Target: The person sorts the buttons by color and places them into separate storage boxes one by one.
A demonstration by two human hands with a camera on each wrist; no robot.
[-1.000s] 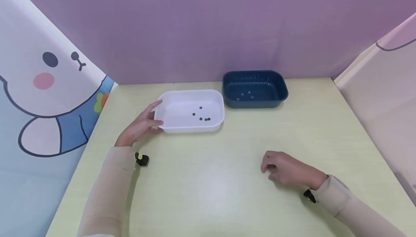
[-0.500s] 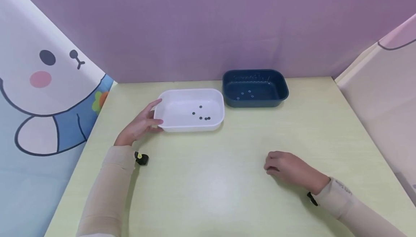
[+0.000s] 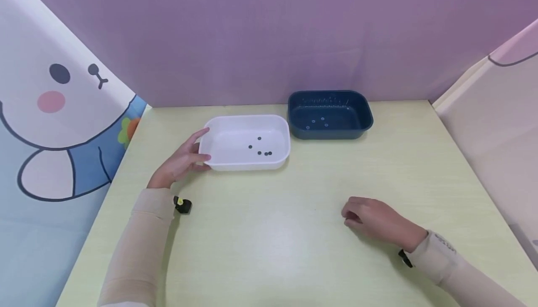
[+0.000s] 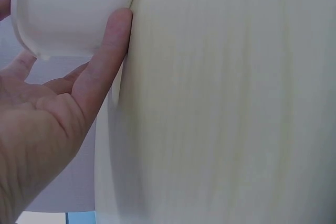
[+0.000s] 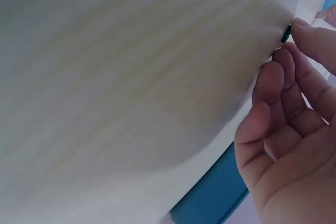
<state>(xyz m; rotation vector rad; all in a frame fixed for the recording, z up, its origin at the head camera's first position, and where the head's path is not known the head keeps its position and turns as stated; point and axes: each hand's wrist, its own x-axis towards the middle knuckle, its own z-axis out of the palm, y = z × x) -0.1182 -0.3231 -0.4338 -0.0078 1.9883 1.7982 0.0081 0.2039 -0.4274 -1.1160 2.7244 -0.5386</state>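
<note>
My left hand (image 3: 178, 162) holds the left end of a white tray (image 3: 227, 164), its thumb at the near corner and a finger on the rim farther back. In the left wrist view, fingers (image 4: 107, 51) lie along the tray's outer wall. Several small dark round pieces (image 3: 259, 153) lie scattered inside. My right hand (image 3: 374, 218) is low over the table at the right, fingers curled. Its thumb and index fingertips pinch a small dark green piece (image 5: 286, 34) in the right wrist view. That piece is mostly covered, so its kind is unclear.
A dark blue tray (image 3: 332, 134) stands behind and right of the white one, several small pale-rimmed rings (image 3: 322, 119) inside. Behind the pale green table (image 3: 277, 232) rises a purple backdrop (image 3: 252, 40). Printed cloth (image 3: 54, 167) hangs at the left.
My right hand has moved slightly right, and its thumb and fingertips have drawn together. My left hand keeps its hold on the white tray. The camera view has shifted slightly.
</note>
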